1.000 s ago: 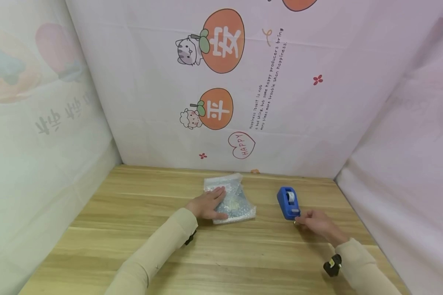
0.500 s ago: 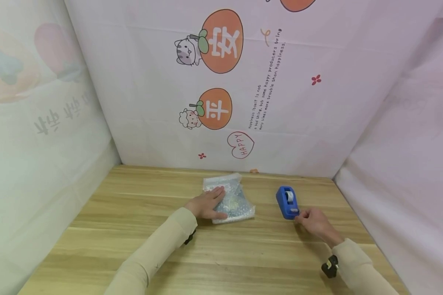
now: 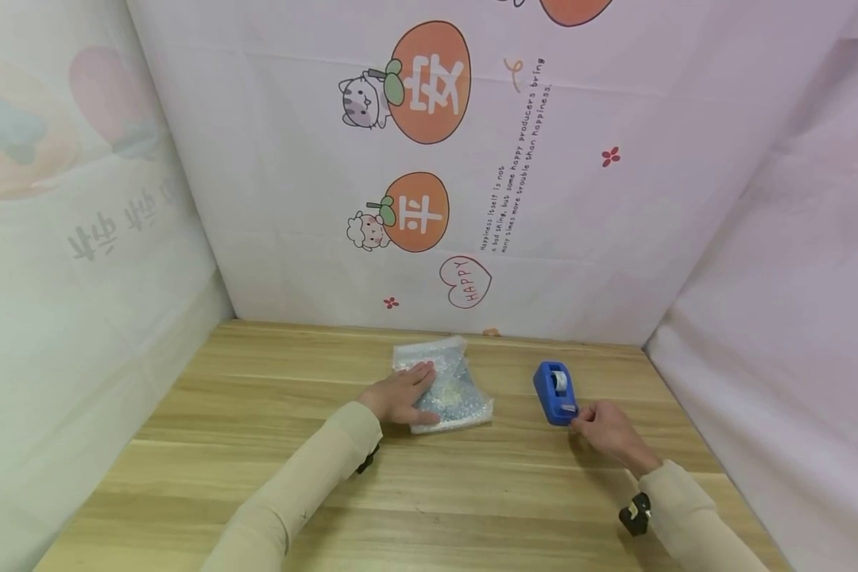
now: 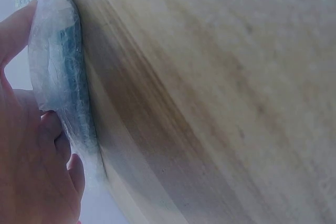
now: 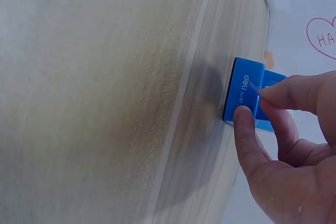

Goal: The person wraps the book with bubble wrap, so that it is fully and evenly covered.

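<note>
A flat package in clear bubble wrap (image 3: 457, 393) lies on the table, with something bluish inside. My left hand (image 3: 400, 395) rests on its left side with fingers spread and straight. The left wrist view shows the thumb and fingers against the bubble wrap (image 4: 65, 61). To the right stands a blue tape dispenser (image 3: 552, 401) with a roll of clear tape (image 3: 560, 382) in it. At its front end my right hand (image 3: 611, 431) pinches the tape's loose end between thumb and index finger. Another finger touches the front face of the dispenser (image 5: 247, 77) in the right wrist view.
The wood-grain table (image 3: 429, 508) ends at a printed cloth wall (image 3: 565, 294) behind the package and dispenser. White cloth walls also close off the left and right sides. Bare tabletop lies between the package and the dispenser.
My right hand has drawn slightly up and left, closer against the dispenser's front end. The left hand stays on the package.
</note>
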